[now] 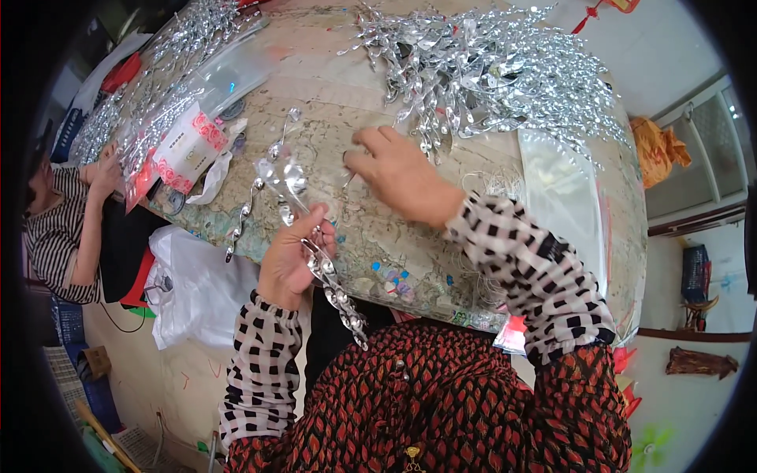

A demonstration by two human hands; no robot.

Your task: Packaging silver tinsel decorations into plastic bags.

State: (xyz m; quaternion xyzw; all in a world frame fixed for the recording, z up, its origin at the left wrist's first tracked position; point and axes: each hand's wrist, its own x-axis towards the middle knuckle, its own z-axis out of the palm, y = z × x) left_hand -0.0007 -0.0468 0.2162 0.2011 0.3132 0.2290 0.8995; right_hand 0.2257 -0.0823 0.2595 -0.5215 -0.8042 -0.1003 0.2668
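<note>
My left hand [292, 256] is closed round a bundle of shiny silver twisted foil strands [339, 299]. Their upper ends fan out over the table, and the lower ends hang past its near edge toward my lap. To the right of it, my right hand [406, 173] is raised a little above the table with thumb and fingers pinched together. A thin bit of something shows at its fingertips, too fine to name. A large heap of the same silver strands [505, 75] lies beyond my right hand.
Clear plastic bags [560, 189] lie on the right of the table, next to thin white ties [497, 185]. At the left are a pink-and-white tissue pack [189, 150] and clear plastic sleeves [229, 75]. A person in a striped top [59, 221] sits at the left; a white sack [197, 292] stands below the edge.
</note>
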